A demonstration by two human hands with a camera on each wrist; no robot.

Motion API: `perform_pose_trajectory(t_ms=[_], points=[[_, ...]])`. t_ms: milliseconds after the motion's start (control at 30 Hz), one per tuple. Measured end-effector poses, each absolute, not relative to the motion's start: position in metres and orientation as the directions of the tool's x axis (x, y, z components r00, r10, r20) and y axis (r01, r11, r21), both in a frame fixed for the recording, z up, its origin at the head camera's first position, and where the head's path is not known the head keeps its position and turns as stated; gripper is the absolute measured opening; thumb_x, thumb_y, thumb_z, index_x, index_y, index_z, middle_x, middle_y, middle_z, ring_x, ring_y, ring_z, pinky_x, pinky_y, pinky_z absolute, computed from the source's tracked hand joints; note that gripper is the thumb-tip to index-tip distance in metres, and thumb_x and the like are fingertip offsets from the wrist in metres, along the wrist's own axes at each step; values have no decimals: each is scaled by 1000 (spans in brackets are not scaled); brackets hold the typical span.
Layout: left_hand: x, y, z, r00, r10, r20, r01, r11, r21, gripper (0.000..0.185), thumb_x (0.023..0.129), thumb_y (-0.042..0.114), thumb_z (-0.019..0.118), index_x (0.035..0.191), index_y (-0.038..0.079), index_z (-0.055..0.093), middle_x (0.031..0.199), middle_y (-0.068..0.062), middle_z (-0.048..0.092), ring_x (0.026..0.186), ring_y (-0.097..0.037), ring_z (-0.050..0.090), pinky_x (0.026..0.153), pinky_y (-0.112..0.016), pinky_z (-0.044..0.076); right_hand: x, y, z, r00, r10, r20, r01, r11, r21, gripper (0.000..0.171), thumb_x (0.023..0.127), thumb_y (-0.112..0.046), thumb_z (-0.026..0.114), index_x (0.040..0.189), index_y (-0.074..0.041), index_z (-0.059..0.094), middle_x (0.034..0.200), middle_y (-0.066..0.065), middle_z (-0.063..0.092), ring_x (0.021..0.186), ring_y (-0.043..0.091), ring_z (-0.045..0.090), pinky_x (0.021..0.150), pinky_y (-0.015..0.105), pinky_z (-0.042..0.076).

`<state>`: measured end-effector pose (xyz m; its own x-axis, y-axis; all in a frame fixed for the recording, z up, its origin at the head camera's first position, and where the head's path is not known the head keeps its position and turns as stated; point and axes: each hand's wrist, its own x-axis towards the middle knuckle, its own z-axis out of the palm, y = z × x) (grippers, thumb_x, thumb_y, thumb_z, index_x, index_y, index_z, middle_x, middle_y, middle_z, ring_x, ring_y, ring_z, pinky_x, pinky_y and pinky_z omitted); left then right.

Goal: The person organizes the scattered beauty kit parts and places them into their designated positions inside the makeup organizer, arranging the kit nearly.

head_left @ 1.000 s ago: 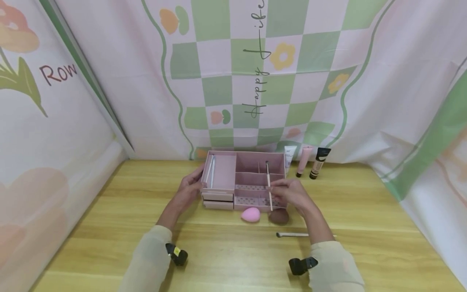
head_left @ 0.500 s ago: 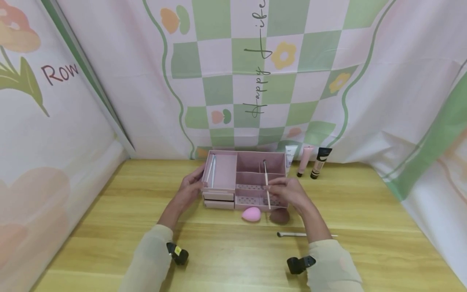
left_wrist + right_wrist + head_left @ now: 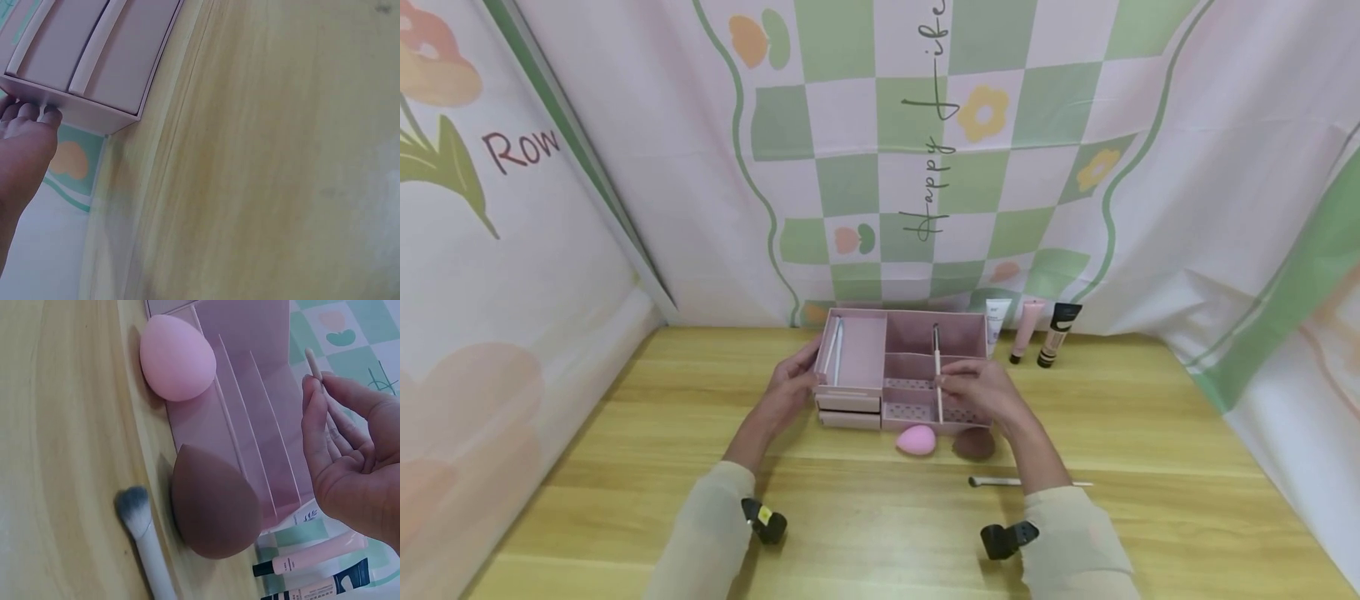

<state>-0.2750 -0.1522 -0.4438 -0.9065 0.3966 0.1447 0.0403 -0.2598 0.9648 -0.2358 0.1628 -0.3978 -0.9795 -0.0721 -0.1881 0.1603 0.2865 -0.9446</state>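
Observation:
A pink makeup organizer [image 3: 862, 354] stands at the back of the table in the head view. My left hand [image 3: 792, 382] rests against its left side; in the left wrist view the left hand's fingers [image 3: 49, 117] touch the side wall beside two drawers. My right hand [image 3: 988, 392] pinches a thin makeup brush [image 3: 937, 362] between thumb and fingers, over the right-hand compartments, dark bristles pointing away. Its pale handle end [image 3: 313, 361] shows in the right wrist view. Two slim brushes [image 3: 837, 354] lie in the top left tray.
Before the organizer sit a pink sponge [image 3: 916, 440] and a brown sponge [image 3: 974, 444]. Another brush [image 3: 1000, 482] lies on the wooden table [image 3: 880, 525], partly behind my right forearm. To the right stand a white tube [image 3: 997, 321], a pink tube [image 3: 1026, 333] and a black-capped tube [image 3: 1060, 333].
My right hand has moved slightly left with the brush, which now stands straighter over the compartments. My left hand stays at the organizer's side.

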Motion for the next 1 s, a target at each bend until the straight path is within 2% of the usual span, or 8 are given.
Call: perform_pose_trajectory(t_ms=[200, 333, 533, 867, 1000], points=[[-275, -153, -443, -908, 395, 141, 38, -257, 966, 73, 88, -10, 45, 154, 3, 18, 166, -13, 10, 154, -30, 11, 124, -38, 17, -239, 155, -393, -982, -84, -170, 143, 258, -955, 38, 91, -14, 67, 121, 8, 60, 85, -4, 71, 75, 7, 67, 81, 28, 62], [-275, -153, -443, -911, 393, 126, 27, -248, 968, 71, 89, -9, 45, 154, 3, 18, 166, -11, 9, 155, -28, 9, 126, -39, 14, -242, 148, -390, -985, -97, -141, 112, 257, -960, 37, 89, -12, 67, 119, 9, 61, 84, -1, 72, 73, 7, 68, 79, 29, 63], [-275, -153, -443, -907, 402, 126, 26, -245, 969, 72, 89, -8, 46, 154, 4, 18, 166, -10, 9, 155, -28, 9, 126, -39, 13, -247, 140, -384, -983, -96, -156, 128, 243, -962, 36, 88, -12, 69, 118, 7, 63, 81, -1, 71, 72, 9, 68, 82, 35, 63], [-274, -152, -441, -910, 394, 128, 28, -250, 968, 72, 89, -8, 47, 154, 3, 18, 166, -11, 9, 155, -28, 10, 126, -37, 15, -254, 130, -380, -981, -106, -161, 131, 246, -960, 35, 89, -10, 68, 118, 9, 62, 83, 2, 72, 72, 8, 69, 76, 26, 63], [-274, -152, -441, -911, 393, 127, 27, -250, 968, 72, 90, -7, 47, 154, 3, 18, 166, -11, 9, 155, -28, 9, 126, -37, 15, -255, 125, -380, -981, -101, -165, 135, 257, -957, 33, 89, -9, 68, 117, 8, 63, 86, 5, 73, 70, 8, 68, 79, 30, 63]])
